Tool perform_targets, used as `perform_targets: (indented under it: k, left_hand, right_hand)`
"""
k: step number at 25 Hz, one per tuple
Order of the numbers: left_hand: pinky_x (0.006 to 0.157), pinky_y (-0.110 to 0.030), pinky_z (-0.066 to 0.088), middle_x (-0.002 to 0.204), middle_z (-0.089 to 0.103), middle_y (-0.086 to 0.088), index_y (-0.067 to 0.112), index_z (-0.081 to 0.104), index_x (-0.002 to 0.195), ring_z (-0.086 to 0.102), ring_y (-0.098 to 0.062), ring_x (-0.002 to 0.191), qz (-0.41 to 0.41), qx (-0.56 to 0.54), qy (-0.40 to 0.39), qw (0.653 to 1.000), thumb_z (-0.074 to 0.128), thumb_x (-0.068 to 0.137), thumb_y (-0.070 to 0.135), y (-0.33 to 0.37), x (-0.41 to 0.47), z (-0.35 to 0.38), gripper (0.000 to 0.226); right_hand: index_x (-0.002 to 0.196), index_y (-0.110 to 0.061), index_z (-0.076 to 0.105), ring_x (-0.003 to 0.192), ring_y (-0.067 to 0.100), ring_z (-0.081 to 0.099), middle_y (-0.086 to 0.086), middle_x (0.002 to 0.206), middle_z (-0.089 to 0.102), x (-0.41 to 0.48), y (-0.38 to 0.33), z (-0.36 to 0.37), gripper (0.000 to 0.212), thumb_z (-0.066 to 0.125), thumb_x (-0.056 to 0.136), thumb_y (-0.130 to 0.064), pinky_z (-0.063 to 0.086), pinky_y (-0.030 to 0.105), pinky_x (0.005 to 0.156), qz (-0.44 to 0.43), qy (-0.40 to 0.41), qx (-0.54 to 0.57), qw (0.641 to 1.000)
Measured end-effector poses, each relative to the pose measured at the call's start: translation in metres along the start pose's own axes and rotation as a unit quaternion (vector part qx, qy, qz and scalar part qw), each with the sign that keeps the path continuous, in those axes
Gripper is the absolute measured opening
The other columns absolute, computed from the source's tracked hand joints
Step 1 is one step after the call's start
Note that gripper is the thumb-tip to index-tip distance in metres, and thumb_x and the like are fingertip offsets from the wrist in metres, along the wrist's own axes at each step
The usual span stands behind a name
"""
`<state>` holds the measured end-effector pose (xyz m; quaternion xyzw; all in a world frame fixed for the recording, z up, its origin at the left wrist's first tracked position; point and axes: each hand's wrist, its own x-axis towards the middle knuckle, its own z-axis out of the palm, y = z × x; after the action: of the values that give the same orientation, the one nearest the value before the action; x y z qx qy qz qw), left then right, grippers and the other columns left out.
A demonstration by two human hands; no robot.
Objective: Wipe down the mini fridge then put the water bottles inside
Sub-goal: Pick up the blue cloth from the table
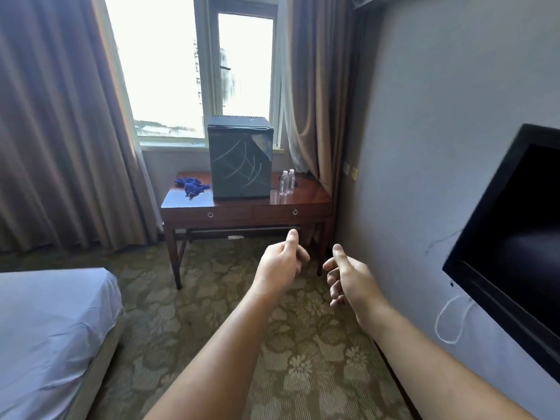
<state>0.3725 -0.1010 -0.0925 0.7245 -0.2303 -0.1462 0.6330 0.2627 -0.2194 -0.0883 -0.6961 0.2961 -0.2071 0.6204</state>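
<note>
A dark mini fridge (239, 159) with pale streaks on its closed door stands on a wooden desk (194, 201) under the window. Two clear water bottles (287, 182) stand upright just right of the fridge. A crumpled blue cloth (191, 185) lies on the desk to its left. My left hand (280, 262) and my right hand (345, 277) are stretched out in front of me over the carpet, well short of the desk. Both have loosely curled fingers with the thumbs up and hold nothing.
A bed with a white sheet (51, 322) fills the lower left. A black wall-mounted TV (515, 237) juts out on the right. Brown curtains (60, 131) hang on both sides of the window. Patterned carpet (218, 286) runs between bed and wall up to the desk.
</note>
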Motion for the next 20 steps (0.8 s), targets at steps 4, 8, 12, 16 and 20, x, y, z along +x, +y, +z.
perform_targets:
  k: [4,8,12,16,20]
  left_hand:
    - [0.041,-0.015,0.035,0.047,0.053,0.008,0.027,0.072,0.058,0.043,-0.001,0.038,-0.041,0.005,0.015,0.999,0.035,0.105,0.058,-0.039,0.078,-0.052,0.067]
    - [0.04,-0.013,0.036,0.046,0.053,0.008,0.028,0.071,0.056,0.045,-0.001,0.038,-0.068,0.017,0.025,0.997,0.037,0.106,0.056,-0.074,0.17,-0.071,0.067]
    - [0.046,-0.017,0.041,0.046,0.054,0.008,0.03,0.072,0.058,0.048,-0.004,0.042,-0.081,0.036,0.016,0.996,0.036,0.102,0.061,-0.108,0.271,-0.059,0.065]
    - [0.054,-0.024,0.043,0.049,0.055,0.008,0.032,0.073,0.06,0.048,-0.007,0.047,-0.104,0.06,0.025,0.992,0.035,0.104,0.059,-0.134,0.385,-0.043,0.064]
    - [0.049,-0.022,0.039,0.051,0.056,0.008,0.033,0.074,0.066,0.047,-0.006,0.046,-0.117,0.056,0.042,0.991,0.036,0.1,0.063,-0.145,0.481,-0.061,0.059]
  right_hand:
    - [0.085,-0.011,0.069,0.042,0.012,0.052,-0.005,0.057,0.057,0.087,0.004,0.051,0.054,0.047,0.101,-0.058,0.049,0.029,0.045,0.034,0.007,0.011,0.999]
    - [0.085,-0.011,0.071,0.044,0.012,0.053,-0.003,0.061,0.058,0.178,0.028,0.095,0.056,0.047,0.101,-0.059,0.049,0.029,0.045,0.061,-0.017,0.018,0.998]
    - [0.083,-0.012,0.071,0.046,0.012,0.054,-0.005,0.059,0.059,0.29,0.037,0.117,0.055,0.047,0.101,-0.059,0.05,0.03,0.046,0.052,-0.031,0.026,0.998]
    - [0.085,-0.012,0.072,0.047,0.012,0.054,-0.006,0.058,0.059,0.415,0.039,0.125,0.056,0.047,0.101,-0.059,0.05,0.031,0.048,0.061,-0.063,0.014,0.996]
    - [0.088,-0.011,0.072,0.047,0.011,0.054,-0.006,0.06,0.06,0.537,0.016,0.156,0.053,0.048,0.102,-0.057,0.05,0.029,0.048,0.069,-0.112,-0.018,0.991]
